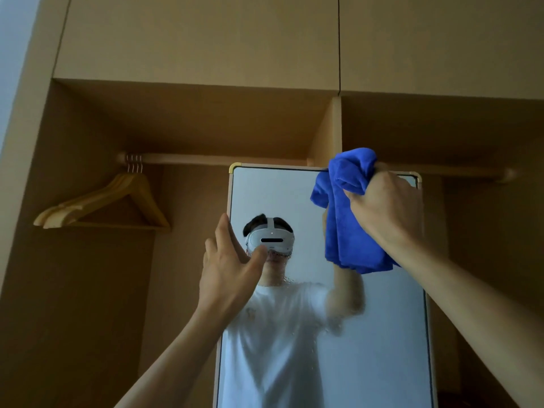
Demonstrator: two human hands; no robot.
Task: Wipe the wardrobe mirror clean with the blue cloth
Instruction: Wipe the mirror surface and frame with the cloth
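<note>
A tall framed mirror (382, 334) stands in the open wardrobe, its glass showing a person in a white shirt with a headset. Smears and droplets blur the glass around its middle. My right hand (388, 207) grips a bunched blue cloth (350, 219) near the mirror's top right corner, the cloth hanging down over the glass. My left hand (226, 266) holds the mirror's left edge, fingers round the frame and the thumb lying on the glass.
Several wooden hangers (103, 201) hang on the left end of the wardrobe rail (220, 159). A vertical divider panel (326, 134) rises behind the mirror's top. Closed upper cabinet doors (206, 36) sit above the open compartments.
</note>
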